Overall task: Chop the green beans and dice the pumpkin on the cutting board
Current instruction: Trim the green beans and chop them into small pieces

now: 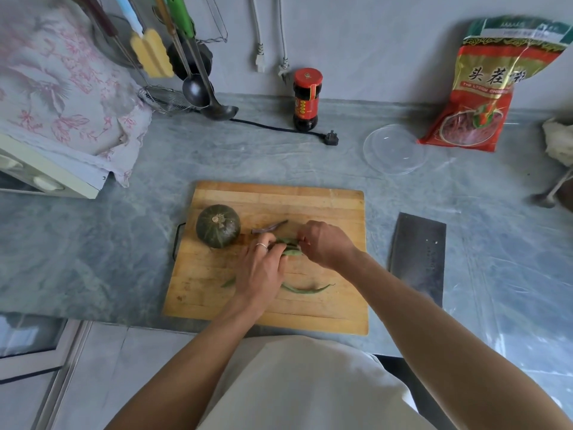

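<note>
A small dark green pumpkin (218, 225) stands whole at the left of the wooden cutting board (325, 206). My left hand (259, 271) and my right hand (322, 242) meet over the middle of the board, both pinching a bunch of green beans (291, 248) between them. One purplish bean (269, 227) lies loose just behind the hands. Another green bean (307, 289) lies curved near the board's front, and a bean tip (228, 282) pokes out left of my left wrist. A cleaver (417, 256) rests flat on the counter right of the board.
A clear plastic lid (394, 149), a dark sauce jar (307, 99), a black plug and cord (331, 138) and a red food bag (483, 88) sit behind the board. A cloth-covered appliance (62, 97) stands at the left. Ladles (214, 103) hang by the wall.
</note>
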### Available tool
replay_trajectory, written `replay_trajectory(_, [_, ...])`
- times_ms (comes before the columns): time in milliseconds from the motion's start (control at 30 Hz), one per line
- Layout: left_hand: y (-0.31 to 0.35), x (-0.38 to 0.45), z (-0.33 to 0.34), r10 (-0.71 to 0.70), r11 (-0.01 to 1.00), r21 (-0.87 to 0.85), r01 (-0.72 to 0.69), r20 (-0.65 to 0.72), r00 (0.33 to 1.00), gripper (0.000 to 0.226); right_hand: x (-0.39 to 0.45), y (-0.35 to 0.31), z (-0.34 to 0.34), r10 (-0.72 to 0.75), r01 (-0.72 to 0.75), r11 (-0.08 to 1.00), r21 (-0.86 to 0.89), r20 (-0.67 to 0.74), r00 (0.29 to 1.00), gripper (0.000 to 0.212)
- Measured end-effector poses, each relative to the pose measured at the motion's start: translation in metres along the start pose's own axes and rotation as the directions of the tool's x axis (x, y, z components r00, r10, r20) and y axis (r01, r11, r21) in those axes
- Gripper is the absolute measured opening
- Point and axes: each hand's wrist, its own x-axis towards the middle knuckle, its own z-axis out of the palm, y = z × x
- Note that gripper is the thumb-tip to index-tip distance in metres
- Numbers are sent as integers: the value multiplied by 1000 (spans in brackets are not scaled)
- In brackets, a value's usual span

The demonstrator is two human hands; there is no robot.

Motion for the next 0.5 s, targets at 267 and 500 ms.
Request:
replay_trajectory(267, [-6, 12, -9, 131, 991, -42, -129, 46, 990, 26, 1, 2, -7, 9, -9, 1000, -18, 5, 1000, 28])
replay_trajectory(500, [-15, 10, 2, 174, 981, -81, -175, -12, 985, 26, 40, -12, -28, 8, -8, 1000, 27, 21, 1000, 42])
